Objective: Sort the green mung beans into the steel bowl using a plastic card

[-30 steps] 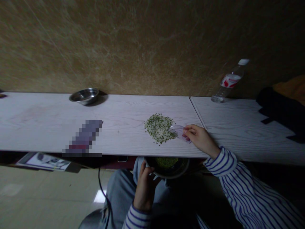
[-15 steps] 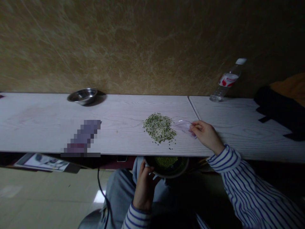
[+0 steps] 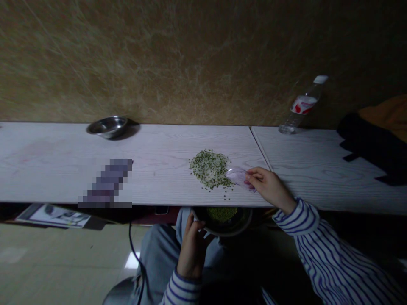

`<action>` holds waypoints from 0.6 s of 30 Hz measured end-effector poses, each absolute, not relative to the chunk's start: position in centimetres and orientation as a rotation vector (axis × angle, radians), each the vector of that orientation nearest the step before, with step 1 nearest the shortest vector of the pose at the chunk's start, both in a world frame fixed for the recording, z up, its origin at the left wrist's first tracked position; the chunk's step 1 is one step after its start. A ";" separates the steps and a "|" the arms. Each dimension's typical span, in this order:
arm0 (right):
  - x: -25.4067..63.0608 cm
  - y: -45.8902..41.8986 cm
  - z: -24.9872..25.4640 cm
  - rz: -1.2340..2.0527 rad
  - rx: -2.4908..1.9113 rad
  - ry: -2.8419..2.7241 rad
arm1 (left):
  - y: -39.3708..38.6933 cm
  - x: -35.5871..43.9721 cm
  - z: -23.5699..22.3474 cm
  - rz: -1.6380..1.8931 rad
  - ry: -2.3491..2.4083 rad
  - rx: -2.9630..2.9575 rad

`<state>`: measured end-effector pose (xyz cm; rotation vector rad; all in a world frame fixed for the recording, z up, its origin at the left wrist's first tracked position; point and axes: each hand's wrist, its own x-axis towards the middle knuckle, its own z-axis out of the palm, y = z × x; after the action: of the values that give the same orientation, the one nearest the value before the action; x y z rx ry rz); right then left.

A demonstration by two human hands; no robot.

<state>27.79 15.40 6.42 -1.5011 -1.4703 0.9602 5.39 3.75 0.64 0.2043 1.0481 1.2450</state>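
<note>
A loose pile of green beans mixed with white grains (image 3: pixel 210 168) lies on the white wood-grain table (image 3: pixel 165 144). My right hand (image 3: pixel 262 184) pinches a clear, round plastic piece, like a lid (image 3: pixel 237 176), whose far edge reaches the right side of the pile. Below the table's front edge, my left hand (image 3: pixel 192 250) grips the left rim of a dark bowl (image 3: pixel 233 232). Green beans (image 3: pixel 222 214) lie inside this bowl, and the table edge hides its far part. A few stray beans (image 3: pixel 226 195) are scattered in front of the pile.
A metal bowl (image 3: pixel 108 128) stands at the back left, with a blurred-out flat object (image 3: pixel 108 182) in front of it. To the right are a plastic bottle (image 3: pixel 300 106) and dark cloth (image 3: pixel 369 144). A cable (image 3: pixel 130 241) hangs at the left.
My right hand has moved the clear plastic piece a little left and toward me, against the pile's right edge. My left hand still holds the bowl in about the same place.
</note>
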 end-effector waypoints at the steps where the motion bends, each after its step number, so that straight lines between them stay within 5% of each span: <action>1: 27.7 15.3 6.4 0.959 -1.501 -1.473 | 3.8 5.4 0.6 1.245 1.057 0.198; 18: 25.9 13.6 7.5 0.977 -1.397 -1.608 | 3.7 5.5 1.0 1.227 1.036 0.194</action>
<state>25.93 13.62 7.49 -1.3970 -1.6081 0.9774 5.53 3.67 0.96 0.1944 1.0356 1.2275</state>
